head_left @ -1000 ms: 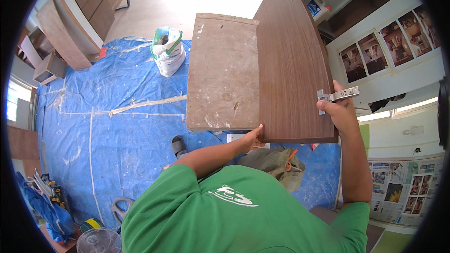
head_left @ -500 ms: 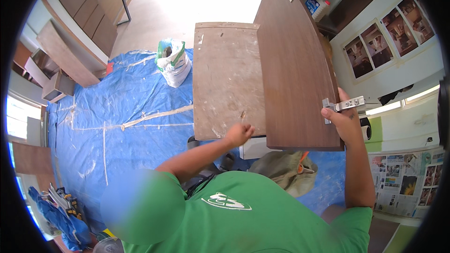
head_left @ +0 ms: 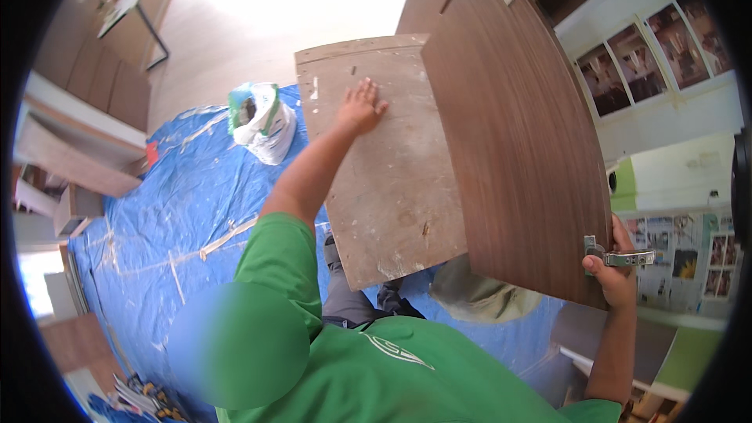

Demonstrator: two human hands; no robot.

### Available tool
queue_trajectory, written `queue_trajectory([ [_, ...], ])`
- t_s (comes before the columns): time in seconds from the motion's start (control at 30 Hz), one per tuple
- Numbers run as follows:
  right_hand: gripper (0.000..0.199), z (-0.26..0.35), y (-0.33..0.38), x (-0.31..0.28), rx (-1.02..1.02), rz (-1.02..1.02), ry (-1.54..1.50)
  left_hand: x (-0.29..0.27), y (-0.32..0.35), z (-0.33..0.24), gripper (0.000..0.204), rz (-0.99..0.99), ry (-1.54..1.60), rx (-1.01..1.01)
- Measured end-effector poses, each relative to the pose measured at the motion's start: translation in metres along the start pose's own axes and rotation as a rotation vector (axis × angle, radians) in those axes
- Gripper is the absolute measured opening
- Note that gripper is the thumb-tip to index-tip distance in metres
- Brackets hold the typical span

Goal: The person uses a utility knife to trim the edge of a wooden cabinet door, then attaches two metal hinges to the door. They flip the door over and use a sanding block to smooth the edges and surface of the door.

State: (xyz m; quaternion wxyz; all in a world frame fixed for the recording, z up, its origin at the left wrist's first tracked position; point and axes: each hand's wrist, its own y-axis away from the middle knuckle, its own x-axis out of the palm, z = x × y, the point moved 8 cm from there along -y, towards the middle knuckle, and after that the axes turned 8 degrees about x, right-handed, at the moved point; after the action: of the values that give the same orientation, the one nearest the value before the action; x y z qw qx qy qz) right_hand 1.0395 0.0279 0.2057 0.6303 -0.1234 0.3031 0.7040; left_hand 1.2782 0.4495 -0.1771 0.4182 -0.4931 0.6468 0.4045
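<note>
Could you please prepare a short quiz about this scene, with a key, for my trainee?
1. True or false: the right hand holds the brown panel near a metal hinge.
2. The left hand is: A) closed in a fist, B) open over the worn board, C) hidden from view.
3. Fill in: the white bag stands on a sheet coloured ____.

Key: 1. True. 2. B. 3. Blue.

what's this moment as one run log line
left fingers: resting on scuffed board | right fingers: gripping door edge by hinge | bag: on blue sheet
</note>
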Motion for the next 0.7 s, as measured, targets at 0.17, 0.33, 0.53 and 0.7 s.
queue_trajectory([
  [0.17, 0.101, -0.011, 0.007, -0.005, 0.074, -0.074, 0.104, -0.011, -0.043, 0.046, 0.075, 0.003, -0.054, 0.012],
  [0.33, 0.108, -0.009, 0.007, -0.003, 0.072, -0.074, 0.115, -0.040, -0.017, 0.218, 0.086, -0.198, -0.056, -0.364],
  [0.53, 0.107, -0.005, 0.002, -0.006, 0.047, -0.062, 0.216, -0.065, 0.102, 0.303, 0.068, -0.325, -0.009, -0.608],
  [0.7, 0.106, -0.006, -0.004, -0.007, 0.053, -0.024, 0.126, -0.030, 0.181, 0.166, 0.060, -0.520, 0.595, -0.387],
])
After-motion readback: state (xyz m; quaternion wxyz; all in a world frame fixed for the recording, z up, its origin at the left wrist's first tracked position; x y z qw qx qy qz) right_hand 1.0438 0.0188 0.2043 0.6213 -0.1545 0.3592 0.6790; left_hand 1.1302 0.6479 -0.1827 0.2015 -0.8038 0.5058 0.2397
